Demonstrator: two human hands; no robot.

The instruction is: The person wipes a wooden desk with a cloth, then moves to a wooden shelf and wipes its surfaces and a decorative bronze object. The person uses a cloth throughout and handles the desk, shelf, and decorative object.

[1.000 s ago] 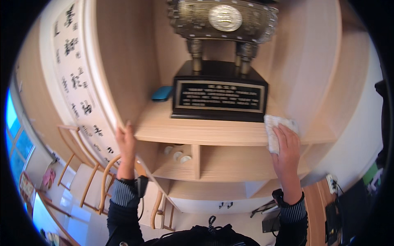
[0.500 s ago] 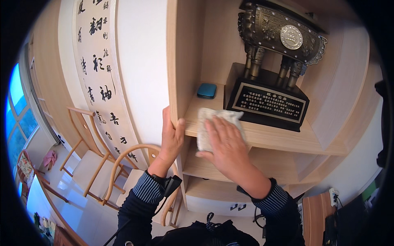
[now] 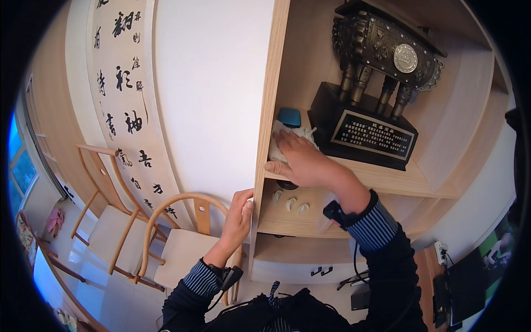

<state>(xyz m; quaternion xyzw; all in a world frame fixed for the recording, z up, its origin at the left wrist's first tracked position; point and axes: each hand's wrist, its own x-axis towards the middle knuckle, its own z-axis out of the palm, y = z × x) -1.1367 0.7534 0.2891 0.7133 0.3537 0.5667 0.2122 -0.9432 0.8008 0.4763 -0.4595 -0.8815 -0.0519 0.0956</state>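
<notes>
Light wood shelf (image 3: pixel 387 180) unit beside a calligraphy scroll (image 3: pixel 124 105) — right hand (image 3: pixel 301 160) pressed flat on a white cloth (image 3: pixel 293 134) at the shelf's left corner, left hand (image 3: pixel 239 213) bracing the side panel (image 3: pixel 264 144) below it, bronze vessel (image 3: pixel 387 52) side looks unwiped yet.

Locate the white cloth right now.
Head view: the white cloth lies under the right hand at the shelf's left end, beside the small blue object and left of the black plinth.
</notes>
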